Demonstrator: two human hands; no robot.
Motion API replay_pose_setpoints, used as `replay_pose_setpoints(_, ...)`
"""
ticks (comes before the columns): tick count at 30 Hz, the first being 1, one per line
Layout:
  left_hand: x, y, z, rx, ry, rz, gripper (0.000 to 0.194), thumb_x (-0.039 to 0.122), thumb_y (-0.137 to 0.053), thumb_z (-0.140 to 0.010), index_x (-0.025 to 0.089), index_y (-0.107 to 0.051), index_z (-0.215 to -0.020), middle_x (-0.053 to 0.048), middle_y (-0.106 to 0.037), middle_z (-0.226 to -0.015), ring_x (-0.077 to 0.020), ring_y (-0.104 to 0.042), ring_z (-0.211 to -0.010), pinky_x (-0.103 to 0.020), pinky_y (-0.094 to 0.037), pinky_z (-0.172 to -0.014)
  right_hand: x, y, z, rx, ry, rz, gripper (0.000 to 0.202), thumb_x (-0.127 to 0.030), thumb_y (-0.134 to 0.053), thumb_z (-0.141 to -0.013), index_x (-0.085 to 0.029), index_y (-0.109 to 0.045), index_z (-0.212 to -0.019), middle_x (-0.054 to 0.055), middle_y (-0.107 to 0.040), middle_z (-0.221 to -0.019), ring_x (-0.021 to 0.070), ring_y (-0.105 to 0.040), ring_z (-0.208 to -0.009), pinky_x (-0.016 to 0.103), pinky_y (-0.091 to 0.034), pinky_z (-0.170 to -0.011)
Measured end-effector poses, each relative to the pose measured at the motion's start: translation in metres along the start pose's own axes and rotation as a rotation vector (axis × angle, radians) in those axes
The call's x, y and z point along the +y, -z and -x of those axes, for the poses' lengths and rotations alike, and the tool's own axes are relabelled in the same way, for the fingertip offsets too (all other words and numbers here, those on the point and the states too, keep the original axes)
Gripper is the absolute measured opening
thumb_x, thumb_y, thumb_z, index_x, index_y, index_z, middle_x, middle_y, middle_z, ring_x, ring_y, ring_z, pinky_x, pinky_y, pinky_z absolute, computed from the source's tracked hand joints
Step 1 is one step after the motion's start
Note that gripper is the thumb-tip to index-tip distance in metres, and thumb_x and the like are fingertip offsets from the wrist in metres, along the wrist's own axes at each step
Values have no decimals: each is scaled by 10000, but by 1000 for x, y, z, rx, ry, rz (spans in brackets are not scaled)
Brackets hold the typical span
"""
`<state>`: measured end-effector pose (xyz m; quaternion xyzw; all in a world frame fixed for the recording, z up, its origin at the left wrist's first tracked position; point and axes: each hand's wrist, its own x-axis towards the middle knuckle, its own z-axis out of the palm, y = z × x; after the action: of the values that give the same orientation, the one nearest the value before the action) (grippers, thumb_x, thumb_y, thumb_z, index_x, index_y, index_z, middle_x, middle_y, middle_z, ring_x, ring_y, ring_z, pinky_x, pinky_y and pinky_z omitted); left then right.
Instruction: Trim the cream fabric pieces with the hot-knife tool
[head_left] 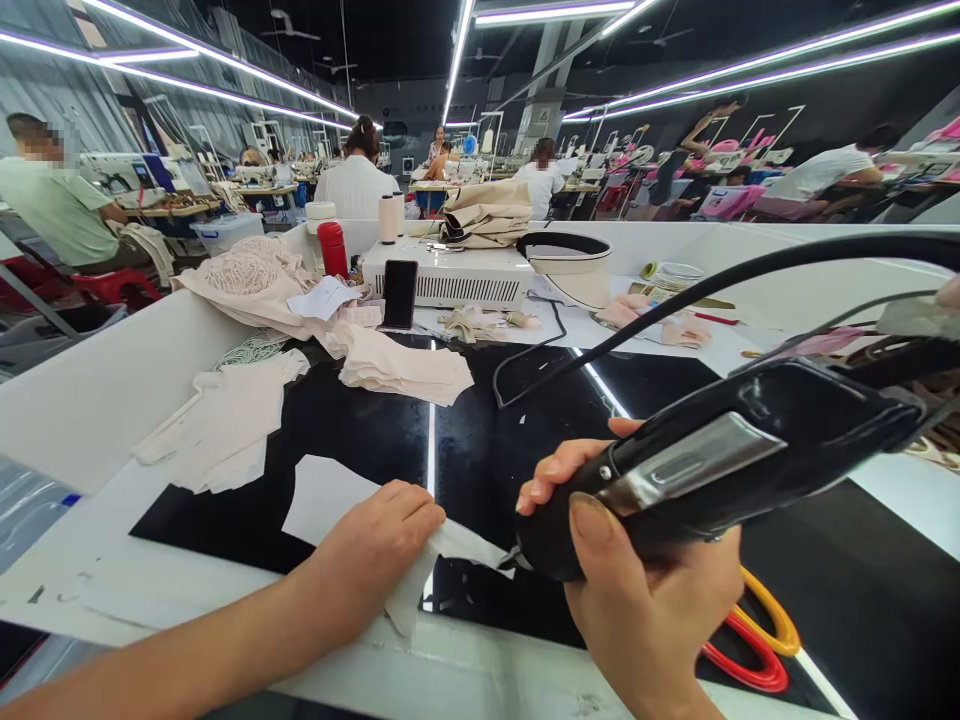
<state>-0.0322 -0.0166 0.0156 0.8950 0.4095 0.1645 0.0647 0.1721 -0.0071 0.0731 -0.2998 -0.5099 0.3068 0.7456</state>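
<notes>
My right hand [637, 560] is wrapped around a thick black corded handheld electric cutter [675, 470] with a silver plate on its side. Its narrow metal tip touches the right-hand end of a thin pale sheet [322, 495], which looks like fabric or paper. With curled fingers pressed together, my left hand [382, 545] holds that sheet down on the glossy black mat [495, 460]. Part of the sheet is hidden beneath the left hand, and a flap hangs toward the front edge. Red and yellow looped handles [772, 620] show beside my right wrist.
Stacked pale fabric pieces [405, 365] and loose cloth [232, 420] lie left and behind. At the back stand a phone [400, 293], a white vented box [450, 275] and a red bottle [332, 250]. A black cable [705, 270] arches over the right side. Several people sit beyond.
</notes>
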Motion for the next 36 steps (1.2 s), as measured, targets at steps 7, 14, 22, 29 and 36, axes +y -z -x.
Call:
replay_pose_setpoints(7, -5, 0, 1, -5, -14, 30, 272, -64, -583, -989, 191, -672, -1026, -72, -744, -1177, -218, -720, -1032, -316, -646, -890, 1, -1, 2, -14, 4, -21, 409, -395, -939, -927, -293, -689, -1234, -24, -769, -854, 173, -691, -573, 300, -606, -460)
replay_pose_setpoints(14, 1, 1, 5, -39, -42, -106, 258, -47, -604, -1004, 207, -649, -1017, -43, -725, -1069, -202, -710, -933, -281, -625, -793, -1, -2, 7, -12, 23, -33, 390, -367, -939, -923, -286, -694, -1217, -21, -765, -854, 177, -707, -606, 300, -633, -482)
replay_pose_setpoints(22, 28, -4, 5, 45, -90, -259, 636, 559, -917, -962, 196, -656, -1414, -59, -726, -1006, -270, -724, -939, -363, -638, -797, -2, -3, 11, -6, 36, 14, 334, -395, -923, -937, -287, -662, -1115, -18, -744, -845, 183, -710, -620, 305, -647, -502)
replay_pose_setpoints(29, 29, -17, 12, 122, -127, -365, 865, 780, -919, -821, 191, -681, -1409, -194, -790, -1224, -358, -765, -1129, -451, -654, -954, -3, -4, 11, -11, 12, 2, 409, -418, -939, -928, -281, -673, -1207, -17, -742, -835, 188, -711, -632, 317, -655, -520)
replay_pose_setpoints(36, 29, -28, 19, 148, -110, -397, 854, 813, -845, -882, 222, -667, -1471, -222, -777, -1347, -384, -764, -1248, -482, -641, -1035, 1, -5, -3, 5, -32, -72, 467, -488, -975, -884, -312, -700, -1218, -38, -742, -822, 177, -684, -583, 325, -614, -515)
